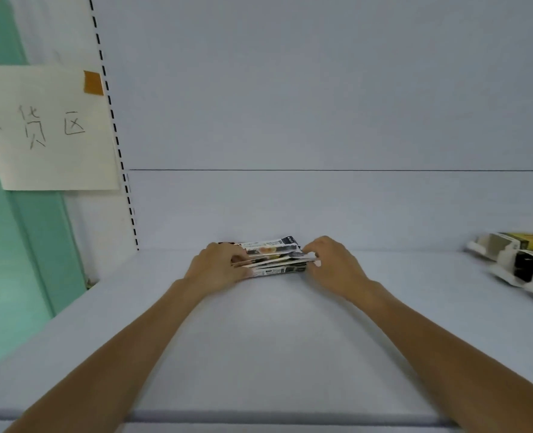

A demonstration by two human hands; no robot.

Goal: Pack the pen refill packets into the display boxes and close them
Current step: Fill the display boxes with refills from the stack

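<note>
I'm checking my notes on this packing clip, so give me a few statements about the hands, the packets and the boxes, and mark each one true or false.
1. The left hand and the right hand both grip the stack of packets, one at each end. True.
2. The packets are already inside a box. False: the stack lies on the white shelf, well apart from the display boxes.
3. A paper note hangs at the left, fixed with orange tape. True.
4. The display boxes sit to the left of the hands. False: they lie at the far right edge of the shelf.
</note>
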